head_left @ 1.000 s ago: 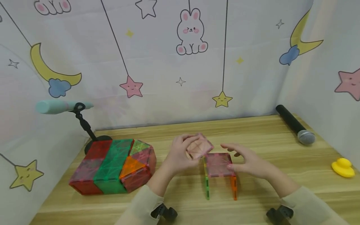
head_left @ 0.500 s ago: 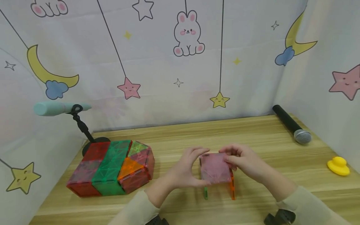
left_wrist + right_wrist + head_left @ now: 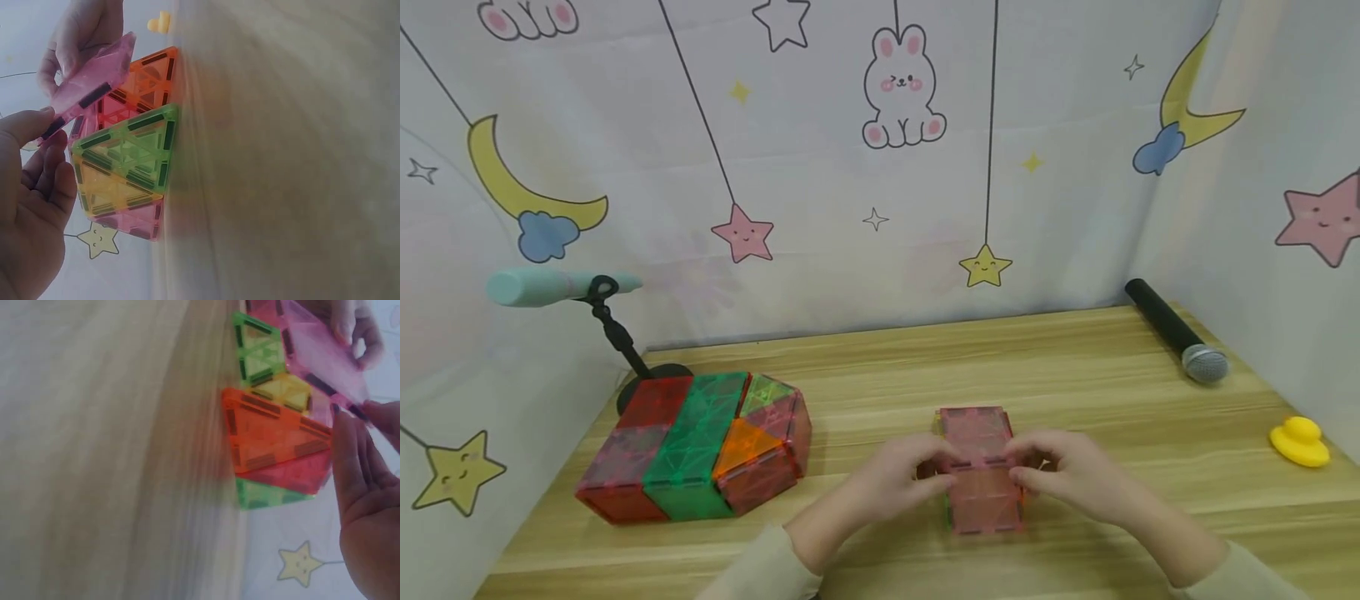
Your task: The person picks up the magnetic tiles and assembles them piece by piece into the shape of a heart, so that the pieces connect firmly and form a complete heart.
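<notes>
A small box of translucent magnetic tiles stands on the table, with a pink square tile (image 3: 973, 433) on top. A second pink square tile (image 3: 987, 504) slants at its near side, its upper edge meeting the top one in the head view. My left hand (image 3: 891, 479) pinches a left corner of the slanting tile between thumb and fingers. On the opposite side, my right hand (image 3: 1078, 475) pinches its right corner. Green (image 3: 134, 150) and yellow (image 3: 109, 190) triangles form the left wall; an orange triangle (image 3: 275, 434) and a red tile (image 3: 290, 472) form the right.
To the left lies a larger block of red, green and orange tiles (image 3: 696, 450). Behind it, a black stand (image 3: 621, 333) holds a mint-coloured stick (image 3: 550, 286). A microphone (image 3: 1176, 329) and a yellow rubber duck (image 3: 1300, 442) lie at the right. A patterned curtain (image 3: 820, 283) hangs behind.
My left hand brought the second pink tile from above the box down to its near side. My right hand came in and took its other side; the tile then swung downward toward me.
</notes>
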`<action>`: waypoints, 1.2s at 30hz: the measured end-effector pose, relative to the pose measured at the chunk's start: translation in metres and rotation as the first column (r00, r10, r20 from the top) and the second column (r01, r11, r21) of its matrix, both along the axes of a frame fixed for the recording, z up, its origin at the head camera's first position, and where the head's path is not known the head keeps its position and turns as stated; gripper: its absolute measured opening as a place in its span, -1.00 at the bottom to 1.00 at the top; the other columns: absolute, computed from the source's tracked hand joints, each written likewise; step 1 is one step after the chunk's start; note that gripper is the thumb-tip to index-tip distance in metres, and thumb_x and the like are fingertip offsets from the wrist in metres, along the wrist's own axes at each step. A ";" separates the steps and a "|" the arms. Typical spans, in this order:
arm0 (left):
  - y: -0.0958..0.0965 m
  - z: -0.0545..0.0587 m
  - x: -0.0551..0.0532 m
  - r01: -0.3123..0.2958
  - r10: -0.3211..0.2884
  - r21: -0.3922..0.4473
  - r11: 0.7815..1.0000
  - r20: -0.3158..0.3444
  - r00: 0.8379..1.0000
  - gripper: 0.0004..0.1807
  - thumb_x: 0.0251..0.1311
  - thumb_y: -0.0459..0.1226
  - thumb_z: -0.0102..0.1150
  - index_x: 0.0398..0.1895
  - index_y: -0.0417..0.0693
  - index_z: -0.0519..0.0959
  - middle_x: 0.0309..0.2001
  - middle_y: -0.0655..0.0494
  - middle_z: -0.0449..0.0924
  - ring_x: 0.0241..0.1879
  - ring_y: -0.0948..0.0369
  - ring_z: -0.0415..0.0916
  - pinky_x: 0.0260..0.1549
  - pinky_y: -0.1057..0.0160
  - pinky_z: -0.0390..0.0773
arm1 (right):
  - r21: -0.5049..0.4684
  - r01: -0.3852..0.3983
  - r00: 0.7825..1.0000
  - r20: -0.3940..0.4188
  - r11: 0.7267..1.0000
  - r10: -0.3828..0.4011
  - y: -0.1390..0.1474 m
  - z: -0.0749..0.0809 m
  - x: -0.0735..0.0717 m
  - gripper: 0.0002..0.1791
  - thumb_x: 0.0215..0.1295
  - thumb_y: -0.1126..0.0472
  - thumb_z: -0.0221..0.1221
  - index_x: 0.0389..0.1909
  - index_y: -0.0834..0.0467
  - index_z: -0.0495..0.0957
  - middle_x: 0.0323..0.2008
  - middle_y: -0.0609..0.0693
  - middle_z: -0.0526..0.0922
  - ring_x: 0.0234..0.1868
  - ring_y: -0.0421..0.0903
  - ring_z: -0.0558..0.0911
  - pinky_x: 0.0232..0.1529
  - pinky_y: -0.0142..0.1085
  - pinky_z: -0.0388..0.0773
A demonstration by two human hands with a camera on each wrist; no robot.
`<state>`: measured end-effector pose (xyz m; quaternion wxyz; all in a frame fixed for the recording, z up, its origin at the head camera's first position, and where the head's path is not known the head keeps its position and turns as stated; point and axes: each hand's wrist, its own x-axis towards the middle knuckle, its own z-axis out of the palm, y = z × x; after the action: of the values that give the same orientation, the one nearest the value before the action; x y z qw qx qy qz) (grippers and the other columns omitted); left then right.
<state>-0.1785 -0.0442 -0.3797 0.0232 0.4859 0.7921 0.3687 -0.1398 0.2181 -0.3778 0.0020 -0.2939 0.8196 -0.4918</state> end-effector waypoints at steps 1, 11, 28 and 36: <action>0.000 -0.001 0.000 -0.006 0.006 -0.009 1.000 -0.012 1.000 -0.79 0.21 -0.33 0.18 -0.09 -0.11 0.58 -0.34 0.17 0.54 -0.41 0.44 0.35 -0.41 0.49 0.42 | -0.002 0.004 0.999 -0.038 1.000 -0.005 0.001 -0.002 0.001 -0.84 0.24 0.40 0.16 -0.18 0.17 0.58 -0.36 -0.07 0.61 -0.44 -0.25 0.56 -0.49 -0.32 0.54; 0.004 -0.007 0.003 -0.052 0.007 -0.146 0.988 -0.290 0.957 -0.77 0.13 -0.25 0.29 -0.14 -0.04 0.55 -0.29 0.19 0.48 -0.34 0.40 0.38 -0.37 0.60 0.34 | 0.095 0.132 0.986 -0.111 0.987 -0.121 0.006 -0.008 0.005 -0.88 0.23 0.32 0.20 -0.22 0.11 0.59 -0.46 -0.17 0.53 -0.51 -0.32 0.45 -0.55 -0.38 0.46; -0.015 -0.015 -0.005 -0.191 0.214 -0.103 0.976 0.304 0.928 -0.12 0.16 -0.14 0.25 0.46 0.02 -0.04 0.39 -0.01 -0.05 0.24 0.00 0.24 0.12 0.11 0.35 | 0.085 0.034 0.991 0.124 0.996 -0.045 -0.004 -0.011 -0.003 -0.45 0.24 0.14 0.23 0.18 0.31 0.35 -0.09 0.17 0.47 -0.23 -0.18 0.56 -0.27 -0.32 0.55; -0.069 0.012 0.000 -0.260 0.276 -0.199 0.945 0.054 0.960 -0.29 0.18 -0.07 0.23 0.36 -0.02 0.22 0.26 0.03 0.29 0.19 0.08 0.30 0.10 0.02 0.35 | 0.211 0.101 0.994 0.025 0.972 -0.108 -0.010 -0.013 -0.014 -0.26 0.16 -0.06 0.27 0.28 0.17 0.25 0.13 0.24 0.24 0.02 0.13 0.41 -0.18 -0.21 0.52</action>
<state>-0.1789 -0.1133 -0.3678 0.0513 0.3536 0.8808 0.3105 -0.1540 0.2085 -0.3904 0.0218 -0.2396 0.8810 -0.4074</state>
